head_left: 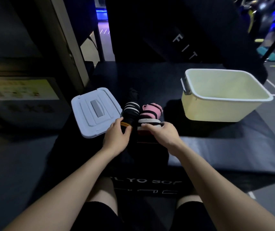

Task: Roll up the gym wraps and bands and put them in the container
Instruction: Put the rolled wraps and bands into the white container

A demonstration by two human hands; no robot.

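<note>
Two bare forearms run from the lower corners of the frame up toward its middle, with no sleeves, watch or bands on the wrists. The left hand (116, 136) and right hand (164, 134) wear no gloves or rings. At the bottom centre, both thighs are covered by black shorts ending above bare knees.

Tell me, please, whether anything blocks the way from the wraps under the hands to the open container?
Nothing visible does. The container stands open to the right of the wraps, its lid lying off to their left. The left hand and right hand are already on the wraps.
</note>
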